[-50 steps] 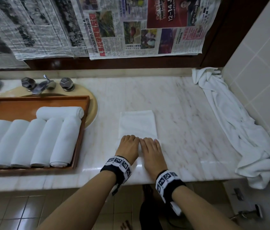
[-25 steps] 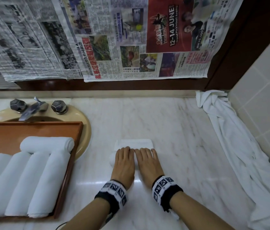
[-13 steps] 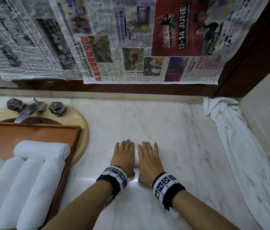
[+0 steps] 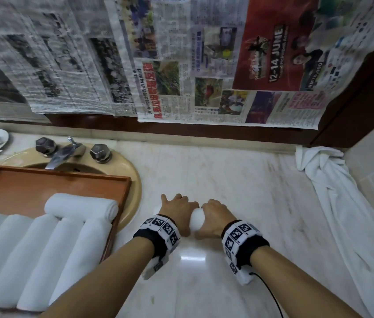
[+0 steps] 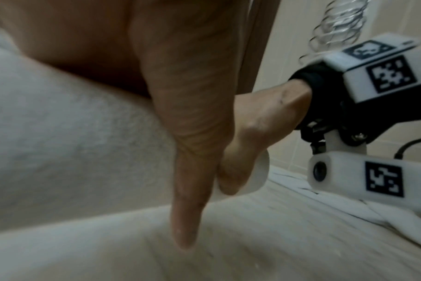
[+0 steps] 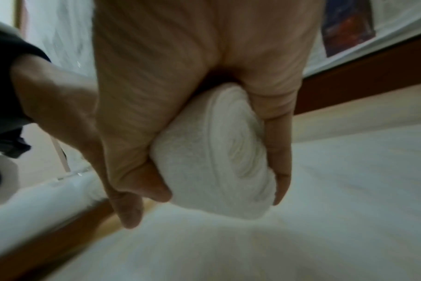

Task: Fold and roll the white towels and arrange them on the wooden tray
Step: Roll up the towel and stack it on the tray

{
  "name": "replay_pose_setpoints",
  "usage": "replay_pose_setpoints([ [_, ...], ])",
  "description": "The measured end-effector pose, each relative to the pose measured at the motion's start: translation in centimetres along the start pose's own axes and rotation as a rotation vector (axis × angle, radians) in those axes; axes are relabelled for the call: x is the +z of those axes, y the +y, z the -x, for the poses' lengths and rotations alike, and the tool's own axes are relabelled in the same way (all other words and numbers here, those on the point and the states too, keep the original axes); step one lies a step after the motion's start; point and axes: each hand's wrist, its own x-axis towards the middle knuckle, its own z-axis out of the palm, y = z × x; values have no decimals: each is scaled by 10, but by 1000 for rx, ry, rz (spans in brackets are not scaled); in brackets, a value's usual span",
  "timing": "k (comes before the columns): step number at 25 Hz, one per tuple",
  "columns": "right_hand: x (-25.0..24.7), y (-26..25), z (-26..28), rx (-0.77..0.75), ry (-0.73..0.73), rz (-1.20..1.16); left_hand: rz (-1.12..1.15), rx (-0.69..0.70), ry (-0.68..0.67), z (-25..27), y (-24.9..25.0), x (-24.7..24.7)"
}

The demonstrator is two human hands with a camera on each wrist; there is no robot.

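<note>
Looking down from the head view, a rolled white towel (image 4: 197,220) is seen on the marble counter (image 4: 250,203), gripped from above by both hands. The left hand (image 4: 177,208) is curled over the roll's left part and the right hand (image 4: 216,216) over its right part; only a short stretch of roll is exposed between them. Just left of the hands, the wooden tray (image 4: 43,182) is set over the beige sink (image 4: 131,180). A row of rolled towels (image 4: 32,255) lies side by side in the tray, and one more rolled towel (image 4: 81,208) lies crosswise behind the row. A loose white towel (image 4: 346,214) is draped along the counter's right edge by the tiled wall. Newspaper sheets (image 4: 181,65) hang behind the counter, and the faucet (image 4: 64,152) stands at the sink's back rim.

Left wrist view: the left hand (image 5: 180,95) is seen from beneath, pressed onto the roll (image 5: 72,142), which fills the left side of the frame. One finger points down to the counter. Beyond it the right hand (image 5: 250,136) is wrapped round the roll's far end. How the remaining left fingers lie cannot be told from this view.

Right wrist view: the right hand (image 6: 192,85) is closed round the end of the roll (image 6: 216,152), whose spiral layers face the camera. The thumb is held on one side and the fingers on the other, with the roll's underside at the counter surface. The left hand (image 6: 60,114) is visible further along the roll.
</note>
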Motion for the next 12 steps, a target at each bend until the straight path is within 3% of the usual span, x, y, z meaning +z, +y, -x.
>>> replay_pose_setpoints([
  [5, -12, -124, 13, -78, 211, -110, -53, -30, 164, 70, -89, -34],
  [8, 5, -217, 8, -231, 362, -303, -30, -79, 217, 125, -189, -43],
  [10, 32, -263, 0, -266, 391, -390, -12, -144, 163, 152, -261, -42],
  [12, 62, -288, -14, -207, 334, -284, -30, -228, 117, 172, -325, -37],
])
